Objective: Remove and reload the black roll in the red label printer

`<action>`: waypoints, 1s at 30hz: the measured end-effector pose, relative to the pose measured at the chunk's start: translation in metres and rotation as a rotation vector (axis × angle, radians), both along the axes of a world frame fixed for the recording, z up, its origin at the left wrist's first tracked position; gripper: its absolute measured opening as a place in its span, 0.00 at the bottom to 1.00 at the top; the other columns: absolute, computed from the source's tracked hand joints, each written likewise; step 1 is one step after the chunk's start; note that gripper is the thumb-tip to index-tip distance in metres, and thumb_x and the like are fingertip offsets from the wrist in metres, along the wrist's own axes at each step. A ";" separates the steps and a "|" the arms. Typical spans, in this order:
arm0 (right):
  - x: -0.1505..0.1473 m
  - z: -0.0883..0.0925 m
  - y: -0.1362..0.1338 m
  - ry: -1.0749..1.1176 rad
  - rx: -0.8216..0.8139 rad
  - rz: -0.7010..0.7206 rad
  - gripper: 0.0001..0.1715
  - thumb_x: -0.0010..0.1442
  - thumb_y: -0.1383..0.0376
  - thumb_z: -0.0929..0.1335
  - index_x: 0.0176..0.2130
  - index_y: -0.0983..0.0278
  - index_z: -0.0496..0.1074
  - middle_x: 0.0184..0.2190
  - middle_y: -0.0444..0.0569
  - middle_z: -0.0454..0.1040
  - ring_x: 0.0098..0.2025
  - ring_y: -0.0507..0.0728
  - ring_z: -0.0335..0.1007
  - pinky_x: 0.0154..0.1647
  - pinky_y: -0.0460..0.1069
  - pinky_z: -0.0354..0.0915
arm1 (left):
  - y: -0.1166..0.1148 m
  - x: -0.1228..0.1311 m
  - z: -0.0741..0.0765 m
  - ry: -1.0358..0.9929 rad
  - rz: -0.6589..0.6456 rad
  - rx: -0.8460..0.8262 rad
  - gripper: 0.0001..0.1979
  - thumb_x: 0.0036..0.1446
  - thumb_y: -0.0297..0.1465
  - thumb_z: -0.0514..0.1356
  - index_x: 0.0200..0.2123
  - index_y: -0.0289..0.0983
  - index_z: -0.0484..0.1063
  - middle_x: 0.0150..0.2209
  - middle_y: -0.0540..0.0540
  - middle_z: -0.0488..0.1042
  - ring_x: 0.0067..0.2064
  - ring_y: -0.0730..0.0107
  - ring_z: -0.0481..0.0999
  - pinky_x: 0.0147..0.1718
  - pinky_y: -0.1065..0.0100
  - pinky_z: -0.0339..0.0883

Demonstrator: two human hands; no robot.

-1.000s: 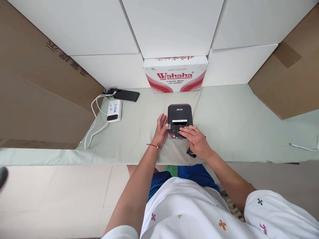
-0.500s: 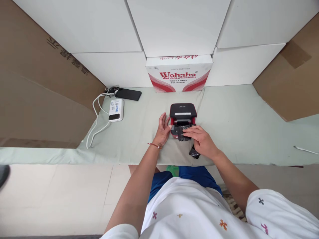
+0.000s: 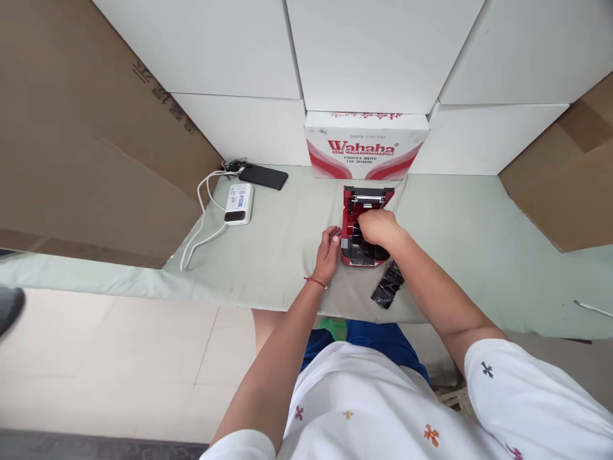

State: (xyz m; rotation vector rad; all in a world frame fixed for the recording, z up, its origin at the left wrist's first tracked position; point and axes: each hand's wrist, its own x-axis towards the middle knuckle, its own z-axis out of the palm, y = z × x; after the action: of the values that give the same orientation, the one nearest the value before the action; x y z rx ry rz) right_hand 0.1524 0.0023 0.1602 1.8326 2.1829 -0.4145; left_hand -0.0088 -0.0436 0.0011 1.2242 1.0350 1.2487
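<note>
A small red-and-black machine, looking like a label printer, stands on the cloth with its lid raised, showing a metal roller inside. My left hand rests against its left side, fingers loosely apart and holding nothing. Down in the cavity is my right hand, fingers curled in and closed; what they grip is hidden. Shiny black film lies over the machine's front part. Just in front and to the right, a crumpled black plastic strip lies on the cloth, partly beneath my right forearm.
A white power bank with white cables and a black phone lie to the left. Behind the machine stands a white-and-red Wahaha carton. Brown cardboard panels flank the pale green cloth. A cable end lies far right.
My right hand has moved from the film at the front into the machine's cavity. The lid stands more upright, exposing the roller. More of the black strip shows. The camera view has shifted.
</note>
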 end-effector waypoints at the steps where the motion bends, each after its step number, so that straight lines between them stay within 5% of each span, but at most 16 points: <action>1: -0.002 0.000 -0.001 0.000 0.005 -0.004 0.17 0.62 0.72 0.71 0.51 0.67 0.83 0.50 0.67 0.83 0.54 0.72 0.81 0.51 0.57 0.72 | -0.001 0.001 0.003 -0.005 0.010 -0.012 0.32 0.69 0.60 0.54 0.60 0.42 0.68 0.65 0.35 0.73 0.69 0.51 0.74 0.71 0.46 0.64; 6: 0.023 0.015 -0.031 0.170 0.118 -0.025 0.21 0.67 0.65 0.69 0.57 0.65 0.78 0.55 0.61 0.81 0.52 0.67 0.79 0.48 0.55 0.72 | -0.003 0.001 0.015 0.019 0.015 -0.027 0.32 0.70 0.61 0.51 0.57 0.40 0.71 0.61 0.36 0.77 0.64 0.53 0.78 0.68 0.48 0.69; 11: 0.099 0.026 -0.079 0.610 0.130 -0.120 0.19 0.66 0.56 0.69 0.53 0.59 0.80 0.48 0.49 0.82 0.32 0.55 0.73 0.39 0.50 0.70 | -0.004 -0.001 0.015 0.126 0.043 0.017 0.32 0.72 0.58 0.49 0.54 0.39 0.76 0.59 0.36 0.78 0.62 0.54 0.77 0.67 0.50 0.68; 14: 0.147 0.011 -0.098 0.486 0.050 -0.236 0.20 0.65 0.56 0.69 0.53 0.59 0.80 0.48 0.49 0.83 0.33 0.56 0.74 0.39 0.51 0.70 | -0.001 -0.002 0.009 0.140 0.043 0.020 0.29 0.71 0.57 0.53 0.52 0.40 0.77 0.60 0.37 0.78 0.64 0.53 0.76 0.69 0.49 0.65; 17: 0.175 -0.015 -0.108 0.196 -0.001 -0.328 0.20 0.64 0.61 0.69 0.54 0.61 0.81 0.50 0.55 0.83 0.44 0.63 0.79 0.44 0.53 0.70 | 0.001 -0.003 0.005 0.118 0.036 0.011 0.25 0.70 0.56 0.55 0.47 0.41 0.76 0.60 0.38 0.78 0.65 0.53 0.75 0.69 0.49 0.64; 20: 0.174 -0.040 -0.116 0.135 0.086 -0.342 0.23 0.68 0.62 0.67 0.59 0.62 0.79 0.57 0.58 0.80 0.53 0.65 0.80 0.50 0.54 0.71 | 0.003 -0.004 0.005 0.124 0.035 0.004 0.25 0.70 0.56 0.55 0.44 0.41 0.75 0.59 0.39 0.78 0.64 0.54 0.75 0.68 0.51 0.65; 24: 0.136 -0.059 -0.125 0.259 0.088 -0.248 0.23 0.71 0.59 0.67 0.60 0.61 0.78 0.58 0.57 0.80 0.54 0.64 0.80 0.51 0.52 0.71 | 0.004 -0.005 0.004 0.145 0.032 0.000 0.24 0.70 0.56 0.56 0.41 0.41 0.74 0.59 0.39 0.77 0.62 0.55 0.76 0.66 0.51 0.66; 30: 0.100 -0.047 -0.126 0.286 -0.119 -0.107 0.19 0.68 0.63 0.70 0.56 0.62 0.81 0.55 0.56 0.82 0.50 0.63 0.81 0.45 0.51 0.70 | 0.005 -0.004 -0.002 0.120 0.025 0.017 0.16 0.67 0.48 0.63 0.38 0.41 0.72 0.61 0.40 0.76 0.62 0.56 0.75 0.64 0.50 0.69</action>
State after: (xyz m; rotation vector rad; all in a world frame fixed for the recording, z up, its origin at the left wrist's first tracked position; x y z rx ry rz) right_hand 0.2527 -0.1241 0.1129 1.9305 2.1848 -0.8583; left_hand -0.0130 -0.0385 -0.0007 1.3161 1.1313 1.2173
